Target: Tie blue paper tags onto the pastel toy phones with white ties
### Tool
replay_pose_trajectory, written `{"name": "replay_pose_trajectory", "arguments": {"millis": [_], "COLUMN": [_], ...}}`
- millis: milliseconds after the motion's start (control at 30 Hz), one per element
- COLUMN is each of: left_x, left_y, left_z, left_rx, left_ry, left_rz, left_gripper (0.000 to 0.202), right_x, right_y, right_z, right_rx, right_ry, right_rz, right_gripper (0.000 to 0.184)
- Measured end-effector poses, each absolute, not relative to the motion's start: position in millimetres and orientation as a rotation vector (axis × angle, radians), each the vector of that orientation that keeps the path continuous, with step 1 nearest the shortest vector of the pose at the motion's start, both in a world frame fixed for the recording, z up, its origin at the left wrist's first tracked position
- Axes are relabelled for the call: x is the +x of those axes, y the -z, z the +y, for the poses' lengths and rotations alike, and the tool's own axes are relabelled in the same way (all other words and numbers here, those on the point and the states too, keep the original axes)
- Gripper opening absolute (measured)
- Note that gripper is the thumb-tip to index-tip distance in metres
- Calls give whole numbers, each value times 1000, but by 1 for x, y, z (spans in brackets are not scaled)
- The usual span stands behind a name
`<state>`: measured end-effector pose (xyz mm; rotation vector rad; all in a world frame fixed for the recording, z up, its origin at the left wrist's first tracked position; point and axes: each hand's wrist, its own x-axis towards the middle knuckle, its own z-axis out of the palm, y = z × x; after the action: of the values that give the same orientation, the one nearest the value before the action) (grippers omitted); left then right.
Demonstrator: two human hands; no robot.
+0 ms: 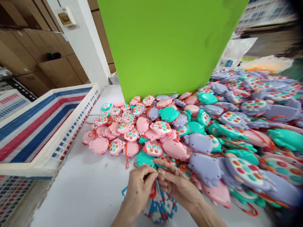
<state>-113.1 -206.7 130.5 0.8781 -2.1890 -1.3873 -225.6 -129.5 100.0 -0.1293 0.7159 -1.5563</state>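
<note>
My left hand (141, 186) and my right hand (177, 184) meet at the fingertips in the lower middle of the head view. Both pinch at one spot; whatever lies between them is too small to make out. Just under my fingers shows something red (153, 190), partly hidden by my left hand. Below lies a bunch of blue and white printed cards (161, 206), partly covered by my hands. Beyond my fingertips is a teal animal-shaped toy (145, 158), and right of my right hand a purple one (205, 168).
A large pile of pink, teal and purple toys (175, 148) with orange cords spreads across the white table (94, 186). Behind it stands a green panel (170, 44). A white plastic crate (96, 90) with a striped lining sits left, cardboard boxes (61, 69) behind.
</note>
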Motion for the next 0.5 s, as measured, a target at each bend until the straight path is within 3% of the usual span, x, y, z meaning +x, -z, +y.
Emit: {"name": "replay_pose_trajectory", "arguments": {"millis": [300,500], "left_x": [-114,-109], "left_y": [-134,-130], "left_z": [-209,-209], "left_rx": [918,834], "left_ry": [1619,1506], "left_rz": [-2009,-2140], "left_gripper": [19,18], "right_x": [-225,-226], "right_y": [-95,-96], "right_z": [-129,-128], "right_rx": [-127,-149], "right_ry": [1509,1458], "right_rz": [669,683], "right_gripper": [19,28]}}
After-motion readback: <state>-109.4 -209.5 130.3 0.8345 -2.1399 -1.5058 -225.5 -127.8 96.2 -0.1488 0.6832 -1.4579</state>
